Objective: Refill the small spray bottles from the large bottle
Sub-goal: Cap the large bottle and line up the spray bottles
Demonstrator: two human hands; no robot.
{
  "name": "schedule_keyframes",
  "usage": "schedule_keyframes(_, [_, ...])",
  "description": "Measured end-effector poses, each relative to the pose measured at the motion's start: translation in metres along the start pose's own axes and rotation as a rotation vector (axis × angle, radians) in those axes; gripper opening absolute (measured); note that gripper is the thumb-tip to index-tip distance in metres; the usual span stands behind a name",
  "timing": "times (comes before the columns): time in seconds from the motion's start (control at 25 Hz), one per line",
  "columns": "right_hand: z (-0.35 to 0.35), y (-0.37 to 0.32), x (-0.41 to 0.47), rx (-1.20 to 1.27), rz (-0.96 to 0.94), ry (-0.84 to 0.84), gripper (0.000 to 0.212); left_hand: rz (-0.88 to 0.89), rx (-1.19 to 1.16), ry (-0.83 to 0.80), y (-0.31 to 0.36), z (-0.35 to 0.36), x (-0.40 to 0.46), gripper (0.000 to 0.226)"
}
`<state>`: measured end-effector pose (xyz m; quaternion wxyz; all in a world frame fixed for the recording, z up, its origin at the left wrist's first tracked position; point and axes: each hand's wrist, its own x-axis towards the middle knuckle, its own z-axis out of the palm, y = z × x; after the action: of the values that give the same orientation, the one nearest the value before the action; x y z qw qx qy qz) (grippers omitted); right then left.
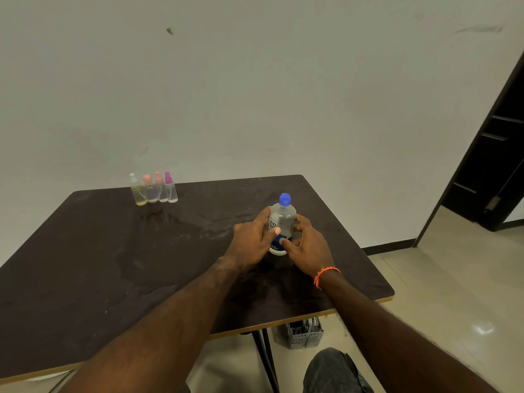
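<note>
1. One dark tabletop (85,265) carries everything we need.
2. Our left hand (251,243) and right hand (307,248) curl round the large bottle (282,219), gripping it from both sides as it stands upright near the right edge.
3. Its blue cap (285,199) is on, so we judge opening comes next: one hand steadies, the other twists.
4. Four small spray bottles (153,190) wait, capped, well apart at the far left.
</note>
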<state>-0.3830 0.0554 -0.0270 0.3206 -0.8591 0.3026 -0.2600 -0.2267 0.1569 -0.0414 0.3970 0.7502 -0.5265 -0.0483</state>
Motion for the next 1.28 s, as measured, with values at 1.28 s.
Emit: schedule_keyframes(1.28, [0.045,0.054,0.278,-0.036,0.172,-0.075,0.057,-0.214,-0.021,-0.258,-0.090,0.028,0.246,0.088])
